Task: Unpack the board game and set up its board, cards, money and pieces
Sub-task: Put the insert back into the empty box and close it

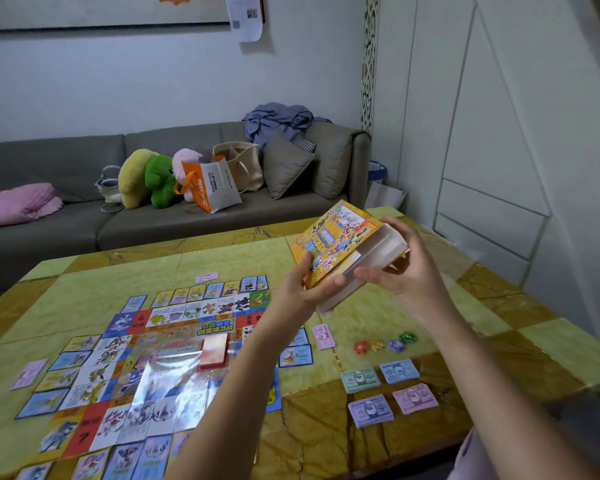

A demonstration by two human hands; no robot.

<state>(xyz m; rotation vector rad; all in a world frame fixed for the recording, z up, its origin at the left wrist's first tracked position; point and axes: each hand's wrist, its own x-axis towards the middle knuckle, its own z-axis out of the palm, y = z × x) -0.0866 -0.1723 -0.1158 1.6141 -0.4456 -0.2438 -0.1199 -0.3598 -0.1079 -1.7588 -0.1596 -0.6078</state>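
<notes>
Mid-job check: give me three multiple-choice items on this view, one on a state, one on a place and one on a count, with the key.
1. The yellow cardboard game box is: A gripped by the left hand and right hand; B lying flat, untouched; C out of view.
2. The four small coloured game pieces lie: A inside the box; B in the left hand; C on the yellow-and-brown patterned table, beyond the stacks of paper money.
3. The money stacks number: A two; B four; C six.
Key: 1 A, both hands hold it in the air. 2 C, they sit in a row past the stacks. 3 B, one each of green, blue, pink and purple.
</notes>
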